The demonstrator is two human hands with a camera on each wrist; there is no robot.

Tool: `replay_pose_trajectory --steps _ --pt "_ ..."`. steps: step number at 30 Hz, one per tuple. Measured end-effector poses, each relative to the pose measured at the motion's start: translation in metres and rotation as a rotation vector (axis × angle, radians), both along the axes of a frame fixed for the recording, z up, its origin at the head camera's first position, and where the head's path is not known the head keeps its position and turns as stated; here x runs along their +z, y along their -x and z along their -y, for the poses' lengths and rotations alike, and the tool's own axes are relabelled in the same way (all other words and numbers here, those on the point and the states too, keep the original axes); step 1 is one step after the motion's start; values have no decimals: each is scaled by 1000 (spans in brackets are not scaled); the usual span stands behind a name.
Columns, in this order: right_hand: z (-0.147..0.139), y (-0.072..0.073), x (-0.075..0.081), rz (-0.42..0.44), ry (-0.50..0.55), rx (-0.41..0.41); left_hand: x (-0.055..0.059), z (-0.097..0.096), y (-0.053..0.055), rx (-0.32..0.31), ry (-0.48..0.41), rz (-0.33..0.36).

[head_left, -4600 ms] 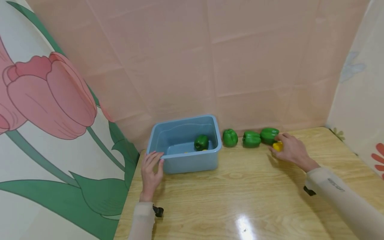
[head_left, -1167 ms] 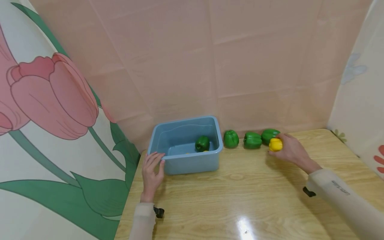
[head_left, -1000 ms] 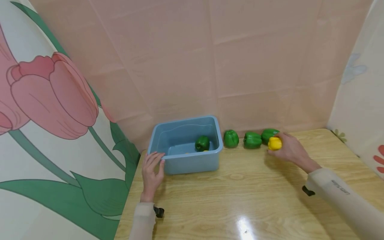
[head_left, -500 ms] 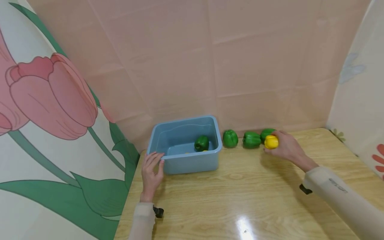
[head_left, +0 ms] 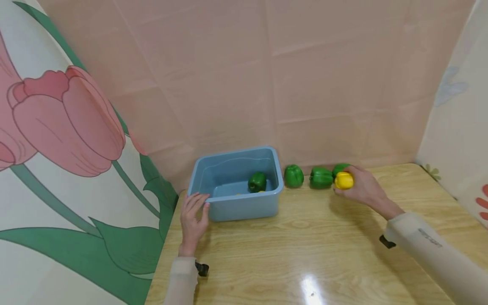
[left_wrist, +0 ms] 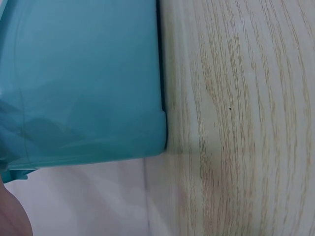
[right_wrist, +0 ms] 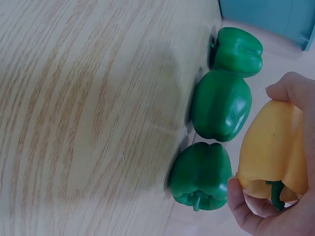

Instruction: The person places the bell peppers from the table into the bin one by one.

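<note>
My right hand [head_left: 364, 186] grips a yellow bell pepper [head_left: 344, 180] between thumb and fingers at the back of the table. In the right wrist view the yellow pepper's green stem [right_wrist: 277, 194] points toward the palm side. Close by stand three green bell peppers in a row, the left one [head_left: 293, 176], the middle one [head_left: 321, 177] and the right one [head_left: 339, 169], which the yellow one partly covers in the head view. My left hand [head_left: 193, 221] holds the front left rim of a blue plastic bin [head_left: 244, 208], fingers over the edge and thumb by the outer wall.
Inside the bin lies a green bell pepper [head_left: 257, 182], with small bits of yellow showing just above the front rim. The wooden table [head_left: 267, 258] ends at a pink covered wall [head_left: 324, 84] behind the peppers. A flower mural [head_left: 68, 127] borders the left side.
The yellow pepper, mostly hidden by the right hand before, now shows fully in its grip. That hand has shifted slightly left, across the rightmost green pepper. The left hand stays at the bin.
</note>
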State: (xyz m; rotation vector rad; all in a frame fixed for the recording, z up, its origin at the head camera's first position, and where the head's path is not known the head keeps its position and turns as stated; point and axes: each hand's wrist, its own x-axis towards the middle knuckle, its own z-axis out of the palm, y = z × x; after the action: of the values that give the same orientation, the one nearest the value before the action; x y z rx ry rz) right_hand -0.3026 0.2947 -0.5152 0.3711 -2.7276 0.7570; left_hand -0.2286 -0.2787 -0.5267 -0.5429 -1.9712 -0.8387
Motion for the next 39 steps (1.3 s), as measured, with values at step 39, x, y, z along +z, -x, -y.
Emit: replay_pose_trajectory --steps 39 --pt "55 1 45 -20 129 54 0 1 -1 5 4 2"
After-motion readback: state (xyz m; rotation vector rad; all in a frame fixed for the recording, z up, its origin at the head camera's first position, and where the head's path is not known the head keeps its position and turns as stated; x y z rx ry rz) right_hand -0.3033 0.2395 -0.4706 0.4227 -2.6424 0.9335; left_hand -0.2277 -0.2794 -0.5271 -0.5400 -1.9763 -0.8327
